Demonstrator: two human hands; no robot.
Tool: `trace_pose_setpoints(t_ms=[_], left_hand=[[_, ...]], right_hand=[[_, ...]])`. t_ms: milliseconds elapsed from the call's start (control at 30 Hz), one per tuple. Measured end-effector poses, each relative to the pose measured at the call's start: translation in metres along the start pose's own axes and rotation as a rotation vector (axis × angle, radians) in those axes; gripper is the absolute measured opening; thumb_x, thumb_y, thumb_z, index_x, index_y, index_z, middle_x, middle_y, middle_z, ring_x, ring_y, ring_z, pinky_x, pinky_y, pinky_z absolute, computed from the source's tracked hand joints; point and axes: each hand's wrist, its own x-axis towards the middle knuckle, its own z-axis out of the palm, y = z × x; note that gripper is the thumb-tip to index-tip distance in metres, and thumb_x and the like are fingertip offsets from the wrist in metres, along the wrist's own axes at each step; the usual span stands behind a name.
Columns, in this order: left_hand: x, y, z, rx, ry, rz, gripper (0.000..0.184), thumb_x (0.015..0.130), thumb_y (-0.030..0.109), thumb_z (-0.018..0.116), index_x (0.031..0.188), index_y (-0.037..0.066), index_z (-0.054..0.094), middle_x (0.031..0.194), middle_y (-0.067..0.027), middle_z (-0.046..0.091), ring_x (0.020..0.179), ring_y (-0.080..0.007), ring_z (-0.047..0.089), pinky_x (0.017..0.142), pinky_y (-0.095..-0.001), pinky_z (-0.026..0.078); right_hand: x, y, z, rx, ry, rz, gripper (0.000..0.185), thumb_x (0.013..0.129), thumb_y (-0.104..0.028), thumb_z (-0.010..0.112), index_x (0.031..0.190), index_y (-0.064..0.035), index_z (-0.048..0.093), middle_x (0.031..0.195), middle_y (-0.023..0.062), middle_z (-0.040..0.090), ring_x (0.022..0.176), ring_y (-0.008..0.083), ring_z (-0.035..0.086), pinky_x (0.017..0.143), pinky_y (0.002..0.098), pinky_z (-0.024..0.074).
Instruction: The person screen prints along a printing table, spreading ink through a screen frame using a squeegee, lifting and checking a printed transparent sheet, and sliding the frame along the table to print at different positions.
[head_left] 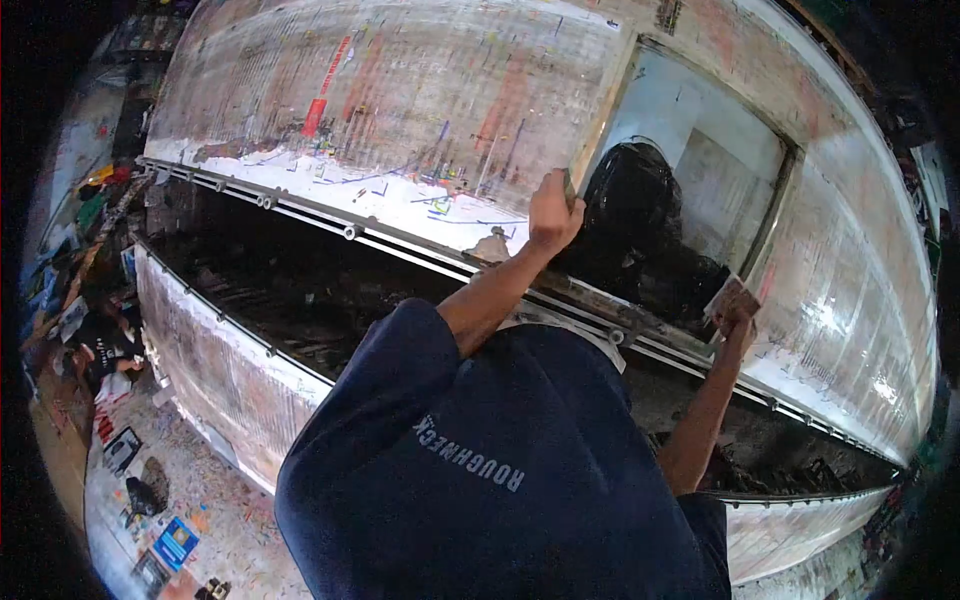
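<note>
A screen printing frame lies tilted across the printing table, with glossy black ink pooled on the near left of its pale mesh. My left hand is closed at the frame's left side, around a small greenish piece on the edge. At the near right corner my right hand grips a flat brown block. Whether that block is fixed to the frame cannot be seen. The frame's near edge is partly hidden by my arms and body.
A metal rail with bolts runs along the table's near edge. Behind me in the view stands a second long table, with a dark gap between. On the left, the stained floor holds clutter and a blue packet. Another person is at far left.
</note>
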Motion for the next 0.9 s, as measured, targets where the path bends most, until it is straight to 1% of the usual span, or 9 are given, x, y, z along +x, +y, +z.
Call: trace_pose_setpoints(t_ms=[67, 333, 400, 467, 600, 633, 700, 800, 900], left_hand=[[-0.001, 0.002, -0.009, 0.192, -0.073, -0.073, 0.050, 0.080, 0.011, 0.072, 0.124, 0.000, 0.052, 0.106, -0.0236, 0.058, 0.097, -0.0479, 0.059, 0.085, -0.0569, 0.047], [-0.001, 0.005, -0.012, 0.358, -0.059, -0.067, 0.057, 0.078, 0.012, 0.080, 0.126, 0.001, 0.052, 0.111, -0.0226, 0.053, 0.104, -0.0455, 0.055, 0.086, -0.0564, 0.046], [-0.001, 0.003, -0.010, 0.366, -0.055, -0.100, 0.060, 0.076, 0.012, 0.080, 0.126, 0.000, 0.051, 0.108, -0.0225, 0.053, 0.104, -0.0452, 0.055, 0.085, -0.0566, 0.046], [-0.001, 0.001, -0.010, 0.302, -0.036, -0.105, 0.061, 0.073, 0.012, 0.081, 0.124, 0.000, 0.050, 0.107, -0.0232, 0.052, 0.104, -0.0454, 0.055, 0.084, -0.0563, 0.047], [0.005, -0.001, -0.009, 0.303, -0.092, -0.166, 0.065, 0.072, 0.011, 0.080, 0.127, -0.002, 0.047, 0.111, -0.0242, 0.052, 0.105, -0.0451, 0.055, 0.086, -0.0557, 0.048], [0.006, -0.002, -0.011, 0.272, -0.111, -0.185, 0.066, 0.074, 0.013, 0.079, 0.128, -0.003, 0.046, 0.112, -0.0247, 0.052, 0.107, -0.0456, 0.054, 0.087, -0.0555, 0.048], [0.005, -0.001, -0.013, 0.257, -0.123, -0.201, 0.064, 0.076, 0.015, 0.078, 0.128, -0.003, 0.046, 0.113, -0.0251, 0.052, 0.107, -0.0459, 0.054, 0.087, -0.0557, 0.048], [0.000, -0.011, -0.005, 0.229, -0.109, -0.167, 0.059, 0.078, 0.017, 0.075, 0.128, -0.003, 0.048, 0.113, -0.0269, 0.051, 0.107, -0.0456, 0.053, 0.089, -0.0568, 0.045], [0.006, -0.007, -0.006, 0.262, -0.121, -0.132, 0.051, 0.081, 0.018, 0.072, 0.124, -0.002, 0.053, 0.114, -0.0270, 0.051, 0.106, -0.0453, 0.052, 0.088, -0.0563, 0.045]], right_hand=[[-0.027, 0.021, 0.013, 0.137, 0.117, -0.166, 0.026, 0.089, -0.020, 0.072, 0.110, -0.0035, 0.071, 0.099, 0.0080, 0.072, 0.083, 0.0210, 0.071, 0.065, 0.0351, 0.0591], [-0.047, 0.006, 0.059, -0.055, -0.014, -0.143, 0.030, 0.083, -0.011, 0.074, 0.112, -0.0007, 0.071, 0.098, 0.0096, 0.073, 0.090, 0.0231, 0.073, 0.072, 0.0354, 0.0601], [-0.073, 0.007, 0.098, -0.516, -0.262, -0.711, 0.022, 0.086, -0.006, 0.067, 0.106, -0.0013, 0.075, 0.099, 0.0128, 0.076, 0.090, 0.0253, 0.073, 0.080, 0.0381, 0.0585], [-0.114, -0.042, 0.161, -0.947, -0.322, -0.766, 0.013, 0.086, -0.008, 0.072, 0.098, -0.0072, 0.079, 0.090, 0.0149, 0.072, 0.079, 0.0339, 0.067, 0.073, 0.0471, 0.0524], [-0.097, -0.137, 0.276, -0.781, -0.666, -0.901, 0.029, 0.080, -0.002, 0.068, 0.105, -0.0104, 0.079, 0.094, 0.0175, 0.071, 0.087, 0.0384, 0.068, 0.079, 0.0492, 0.0537], [-0.079, -0.129, 0.293, -0.787, -0.671, -0.897, 0.029, 0.080, -0.002, 0.068, 0.105, -0.0104, 0.079, 0.094, 0.0175, 0.071, 0.087, 0.0384, 0.068, 0.079, 0.0492, 0.0537], [-0.043, -0.089, 0.305, -0.894, -0.356, -1.174, 0.032, 0.079, -0.004, 0.068, 0.108, -0.0115, 0.079, 0.100, 0.0156, 0.072, 0.091, 0.0391, 0.068, 0.083, 0.0493, 0.0555], [-0.097, -0.038, 0.280, -1.020, -0.235, -1.274, 0.030, 0.078, -0.007, 0.070, 0.106, -0.0108, 0.079, 0.102, 0.0140, 0.074, 0.098, 0.0400, 0.068, 0.089, 0.0525, 0.0547], [-0.137, -0.046, 0.256, -1.037, -0.417, -1.291, 0.030, 0.078, -0.008, 0.070, 0.107, -0.0084, 0.076, 0.104, 0.0155, 0.073, 0.102, 0.0389, 0.068, 0.092, 0.0561, 0.0526]])
